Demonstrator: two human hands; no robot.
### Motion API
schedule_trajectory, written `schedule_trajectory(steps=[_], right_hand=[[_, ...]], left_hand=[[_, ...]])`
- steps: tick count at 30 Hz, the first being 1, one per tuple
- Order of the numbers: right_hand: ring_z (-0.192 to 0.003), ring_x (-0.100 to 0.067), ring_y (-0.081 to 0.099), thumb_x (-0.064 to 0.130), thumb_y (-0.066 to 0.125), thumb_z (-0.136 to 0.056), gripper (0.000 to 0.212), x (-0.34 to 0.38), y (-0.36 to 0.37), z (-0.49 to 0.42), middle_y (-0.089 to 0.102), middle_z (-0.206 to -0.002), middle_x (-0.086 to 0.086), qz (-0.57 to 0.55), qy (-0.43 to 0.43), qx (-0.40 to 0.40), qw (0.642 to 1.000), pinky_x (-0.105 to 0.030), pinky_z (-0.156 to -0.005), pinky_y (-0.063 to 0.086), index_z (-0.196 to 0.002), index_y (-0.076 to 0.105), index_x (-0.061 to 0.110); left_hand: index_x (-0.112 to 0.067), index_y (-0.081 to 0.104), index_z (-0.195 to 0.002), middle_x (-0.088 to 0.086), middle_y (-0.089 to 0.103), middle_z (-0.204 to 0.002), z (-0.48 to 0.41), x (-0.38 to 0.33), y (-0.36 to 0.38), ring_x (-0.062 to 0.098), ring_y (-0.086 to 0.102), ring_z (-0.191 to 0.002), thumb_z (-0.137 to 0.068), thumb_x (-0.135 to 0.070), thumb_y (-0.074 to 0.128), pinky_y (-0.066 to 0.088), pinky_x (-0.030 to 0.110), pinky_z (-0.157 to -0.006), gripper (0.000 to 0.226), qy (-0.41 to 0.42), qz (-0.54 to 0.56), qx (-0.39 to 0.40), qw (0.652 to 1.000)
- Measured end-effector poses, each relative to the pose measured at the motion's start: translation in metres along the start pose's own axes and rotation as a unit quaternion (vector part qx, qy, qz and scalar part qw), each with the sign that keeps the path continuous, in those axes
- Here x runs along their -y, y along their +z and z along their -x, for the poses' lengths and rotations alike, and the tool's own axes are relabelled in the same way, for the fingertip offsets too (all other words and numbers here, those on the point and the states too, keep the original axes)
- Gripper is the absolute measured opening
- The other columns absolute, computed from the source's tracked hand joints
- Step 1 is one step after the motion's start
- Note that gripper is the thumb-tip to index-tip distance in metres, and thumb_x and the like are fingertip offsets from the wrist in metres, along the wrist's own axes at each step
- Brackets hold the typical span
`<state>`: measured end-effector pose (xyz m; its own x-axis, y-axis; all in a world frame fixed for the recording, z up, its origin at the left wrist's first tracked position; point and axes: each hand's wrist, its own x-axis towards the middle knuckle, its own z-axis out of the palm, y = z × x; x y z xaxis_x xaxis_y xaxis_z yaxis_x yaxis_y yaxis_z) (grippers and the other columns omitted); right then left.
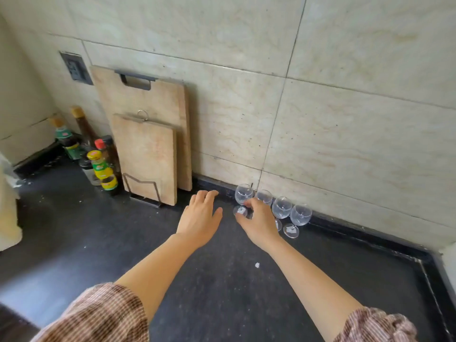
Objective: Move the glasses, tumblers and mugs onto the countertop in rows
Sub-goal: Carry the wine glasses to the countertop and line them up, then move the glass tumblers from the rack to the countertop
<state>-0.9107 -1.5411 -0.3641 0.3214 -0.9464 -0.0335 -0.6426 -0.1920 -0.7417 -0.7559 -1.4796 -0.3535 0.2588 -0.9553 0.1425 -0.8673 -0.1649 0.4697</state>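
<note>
Pinching wine glass (243, 194) stem, bowl above R hand (259, 224) grip

Both bare forearms reach forward side by side out of brown-and-cream striped sleeves (98, 314) that end near the elbows. The left grip (199, 218) lies palm down, fingers straight and slightly spread, holding nothing. The right grip (259, 222) is also palm down, its fingertips (251, 203) curled in to pinch the stem of a clear stemmed wine glass (243, 193).
</note>
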Motion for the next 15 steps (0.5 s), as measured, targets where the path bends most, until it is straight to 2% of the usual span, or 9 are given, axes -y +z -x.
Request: schedule_trajectory(steps=[2, 4, 8, 15], right_hand=[[-0.119, -0.018, 0.05, 0.034, 0.063, -0.087, 0.043, 0.028, 0.027, 0.024, 0.055, -0.126, 0.0, 0.013, -0.032, 0.038, 0.999, -0.036, -0.096, 0.044, -0.125, 0.054, 0.017], [-0.124, -0.02, 0.046, 0.035, 0.061, -0.088, 0.043, 0.059, 0.052, 0.048, 0.054, -0.13, 0.0, 0.035, -0.065, 0.068, 0.995, -0.041, -0.101, 0.04, -0.126, 0.053, 0.018], [-0.125, -0.022, 0.043, 0.037, 0.06, -0.088, 0.043, 0.13, 0.103, 0.102, 0.052, -0.132, 0.0, 0.067, -0.116, 0.108, 0.985, -0.042, -0.099, 0.033, -0.127, 0.052, 0.02], [-0.123, -0.023, 0.042, 0.037, 0.058, -0.088, 0.044, 0.259, 0.196, 0.227, 0.052, -0.13, -0.002, 0.097, -0.255, 0.167, 0.947, -0.045, -0.096, 0.038, -0.127, 0.05, 0.019]], left_hand=[[-0.02, 0.034, -0.14, 0.003, 0.04, -0.139, 0.037, 0.027, -0.026, 0.023, 0.037, -0.128, -0.096, -0.034, 0.043, 0.045, 0.038, -0.091, 0.047, -0.058, 0.016, -0.011, 0.998], [-0.02, 0.035, -0.14, 0.003, 0.039, -0.14, 0.076, 0.055, -0.05, 0.023, 0.037, -0.129, -0.096, -0.035, 0.042, 0.046, 0.038, -0.087, 0.047, -0.104, 0.003, -0.021, 0.994], [-0.02, 0.037, -0.139, 0.005, 0.039, -0.14, 0.158, 0.111, -0.106, 0.024, 0.038, -0.128, -0.097, -0.035, 0.04, 0.049, 0.041, -0.085, 0.045, -0.184, -0.023, -0.05, 0.981], [-0.018, 0.041, -0.137, 0.009, 0.043, -0.135, 0.32, 0.197, -0.216, 0.027, 0.042, -0.125, -0.096, -0.034, 0.043, 0.044, 0.04, -0.093, 0.044, -0.255, -0.044, -0.153, 0.954]])
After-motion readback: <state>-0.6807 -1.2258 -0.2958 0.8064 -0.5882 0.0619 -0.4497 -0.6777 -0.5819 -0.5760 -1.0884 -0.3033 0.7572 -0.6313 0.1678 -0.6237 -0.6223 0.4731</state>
